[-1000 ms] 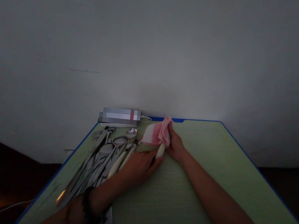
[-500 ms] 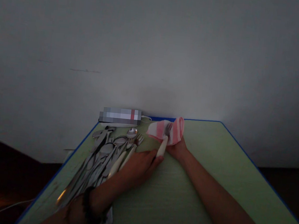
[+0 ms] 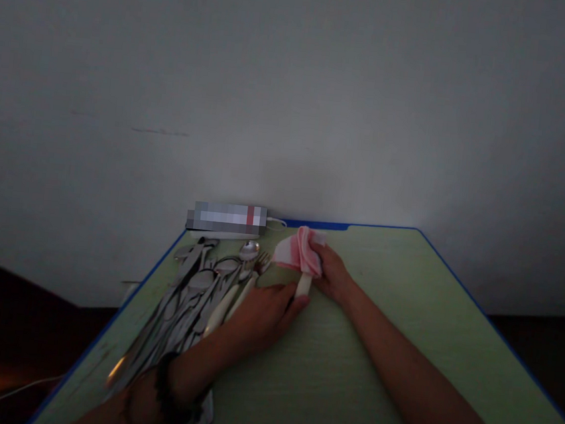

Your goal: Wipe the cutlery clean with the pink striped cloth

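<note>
My left hand (image 3: 267,310) is closed around the lower end of a fork's pale handle (image 3: 304,285). The fork's tines are hidden inside a pink-and-white striped cloth (image 3: 291,251). My right hand (image 3: 333,270) is closed on that cloth, which is folded over the fork's upper part. To the left of my left hand lies a pile of metal cutlery (image 3: 186,309). At its near side are a spoon (image 3: 249,251) and another fork (image 3: 263,262), with pale handles beside them running under my left forearm.
A blurred-out box-like object (image 3: 226,218) with a white cable (image 3: 276,223) stands at the back left of the green table (image 3: 432,320). The table has a blue edge and meets a grey wall (image 3: 323,96) behind it.
My right hand has folded the cloth over the fork's tines, which showed on top of it before. My left hand has kept its hold on the handle.
</note>
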{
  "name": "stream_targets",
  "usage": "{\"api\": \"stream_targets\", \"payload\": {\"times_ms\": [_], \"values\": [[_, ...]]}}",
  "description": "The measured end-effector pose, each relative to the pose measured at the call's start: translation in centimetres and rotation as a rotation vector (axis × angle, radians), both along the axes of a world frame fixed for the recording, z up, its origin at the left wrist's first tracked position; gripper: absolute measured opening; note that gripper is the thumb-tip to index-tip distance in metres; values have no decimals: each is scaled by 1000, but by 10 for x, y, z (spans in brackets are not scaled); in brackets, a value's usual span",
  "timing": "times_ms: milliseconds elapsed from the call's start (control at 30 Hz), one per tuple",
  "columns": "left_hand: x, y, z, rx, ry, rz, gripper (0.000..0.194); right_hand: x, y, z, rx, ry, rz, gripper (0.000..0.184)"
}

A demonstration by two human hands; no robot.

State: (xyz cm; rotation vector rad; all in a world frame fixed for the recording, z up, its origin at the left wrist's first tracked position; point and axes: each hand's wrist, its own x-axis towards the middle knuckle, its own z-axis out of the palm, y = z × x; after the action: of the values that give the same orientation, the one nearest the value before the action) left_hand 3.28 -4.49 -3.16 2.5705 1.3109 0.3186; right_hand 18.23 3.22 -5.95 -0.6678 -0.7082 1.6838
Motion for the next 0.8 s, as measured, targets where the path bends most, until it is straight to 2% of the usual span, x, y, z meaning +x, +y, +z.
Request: {"api": "stream_targets", "payload": {"times_ms": [200,367,533,800], "values": [[0,1,0,15,-1,-8,43,-1,-2,4,-39,-12,-11,17],[0,0,2,-3,-4,-13,43,-3,-4,9,-16,60,23,25],[1,0,3,-15,-7,-8,44,-3,-5,13,-81,129,27,38],[0,-1,2,7,-5,-17,43,-3,-2,8,-77,121,61,31]]}}
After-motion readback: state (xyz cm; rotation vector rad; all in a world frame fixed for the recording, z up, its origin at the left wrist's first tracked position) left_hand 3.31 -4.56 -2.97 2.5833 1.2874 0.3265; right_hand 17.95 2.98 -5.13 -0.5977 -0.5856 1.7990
